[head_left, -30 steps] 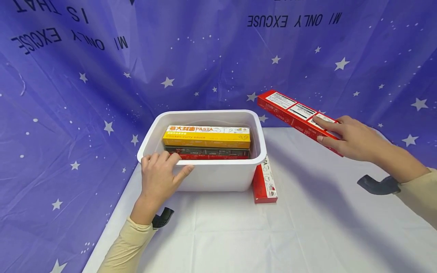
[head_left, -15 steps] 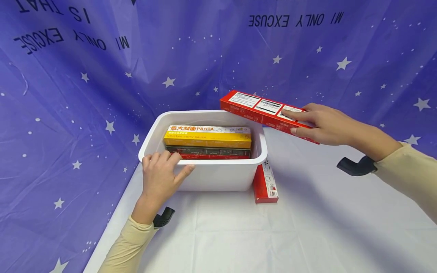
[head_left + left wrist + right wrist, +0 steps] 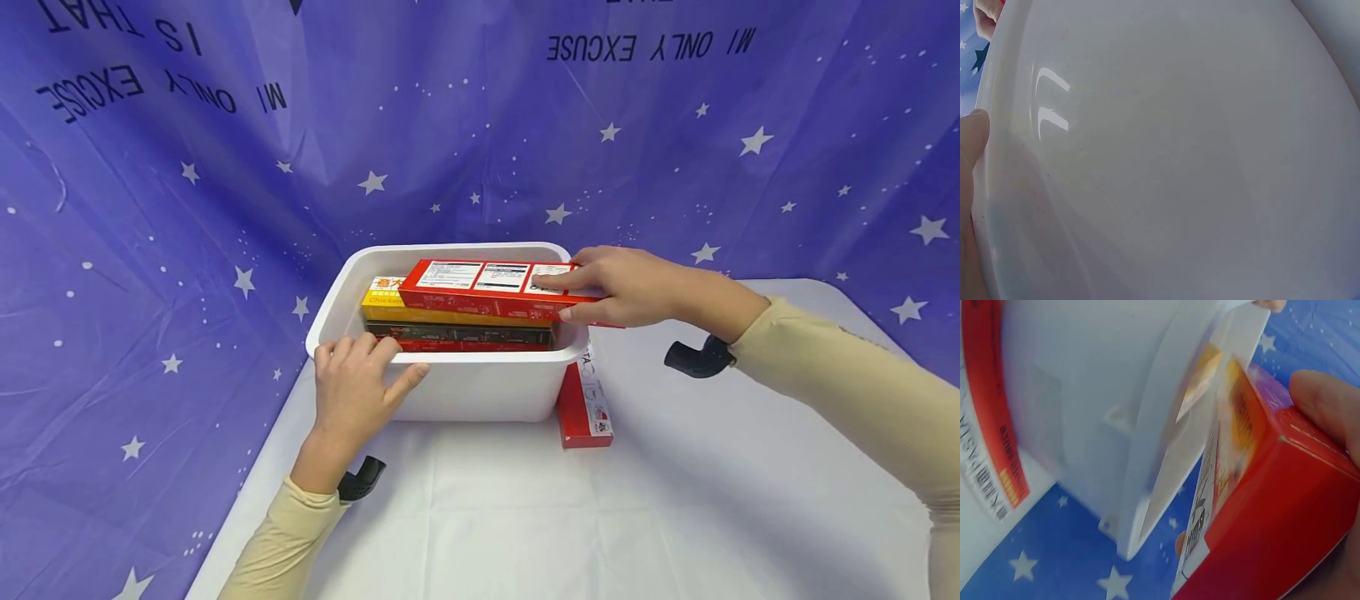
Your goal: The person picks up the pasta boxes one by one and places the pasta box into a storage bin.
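A white plastic bin [image 3: 480,387] stands on the table with a yellow pasta box [image 3: 382,310], a dark box [image 3: 480,332] and a red box [image 3: 465,345] inside. My left hand [image 3: 348,387] grips its near rim at the left corner, fingers over the edge and thumb outside. Above the bin's right side, my right hand [image 3: 626,286] holds a red pasta box [image 3: 487,302] by its right end. That box lies across the opening and partly covers the yellow one; in the right wrist view its red end [image 3: 1279,525] is close up.
Another red pasta box [image 3: 585,408] lies on the white tablecloth [image 3: 525,517] against the bin's right side, partly behind it. A purple curtain with stars [image 3: 480,125] hangs behind and along the left.
My right hand has carried the red pasta box leftward and down, from the right of the bin to over its opening. The left hand has stayed on the rim.
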### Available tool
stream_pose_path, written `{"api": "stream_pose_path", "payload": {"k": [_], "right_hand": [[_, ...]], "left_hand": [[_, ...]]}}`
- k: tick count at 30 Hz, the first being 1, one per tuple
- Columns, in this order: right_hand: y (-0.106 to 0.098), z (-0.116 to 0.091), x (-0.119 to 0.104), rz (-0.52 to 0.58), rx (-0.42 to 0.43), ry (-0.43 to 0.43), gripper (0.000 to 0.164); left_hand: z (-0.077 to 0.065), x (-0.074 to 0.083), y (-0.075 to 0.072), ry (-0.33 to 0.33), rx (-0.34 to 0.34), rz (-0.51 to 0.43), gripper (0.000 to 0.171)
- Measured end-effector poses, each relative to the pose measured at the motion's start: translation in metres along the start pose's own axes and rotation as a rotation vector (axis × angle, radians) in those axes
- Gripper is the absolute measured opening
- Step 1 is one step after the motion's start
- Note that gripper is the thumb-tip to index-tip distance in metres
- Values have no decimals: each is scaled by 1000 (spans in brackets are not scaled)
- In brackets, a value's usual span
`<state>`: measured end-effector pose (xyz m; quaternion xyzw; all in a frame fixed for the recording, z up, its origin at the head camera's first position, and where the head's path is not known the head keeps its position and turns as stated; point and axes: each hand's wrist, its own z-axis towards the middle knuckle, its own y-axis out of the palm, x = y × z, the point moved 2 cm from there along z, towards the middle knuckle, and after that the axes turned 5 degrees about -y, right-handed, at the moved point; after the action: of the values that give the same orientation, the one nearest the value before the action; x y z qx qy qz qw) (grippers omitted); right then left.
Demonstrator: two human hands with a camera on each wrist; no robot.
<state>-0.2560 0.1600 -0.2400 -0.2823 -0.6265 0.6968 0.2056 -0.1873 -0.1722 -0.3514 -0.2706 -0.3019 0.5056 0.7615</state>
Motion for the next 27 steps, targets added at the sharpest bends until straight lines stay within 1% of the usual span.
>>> {"api": "stream_pose_path", "payload": {"k": [4, 10, 13, 20, 22, 27], "right_hand": [[8, 15, -9, 20, -34, -57, 53], [16, 36, -24, 35, -46, -172, 51], [21, 46, -30, 38, -64, -209, 50], [32, 64, -40, 14, -125, -246, 50], [33, 69, -42, 16, -144, -241, 50], [34, 77, -42, 24, -179, -194, 50]], "left_hand": [[0, 0, 0, 4, 11, 2, 88], [0, -1, 1, 10, 18, 4, 85], [0, -1, 1, 13, 20, 11, 86], [0, 0, 1, 25, 37, 15, 86], [0, 0, 2, 27, 38, 15, 86], [0, -1, 1, 20, 29, 19, 87]]}}
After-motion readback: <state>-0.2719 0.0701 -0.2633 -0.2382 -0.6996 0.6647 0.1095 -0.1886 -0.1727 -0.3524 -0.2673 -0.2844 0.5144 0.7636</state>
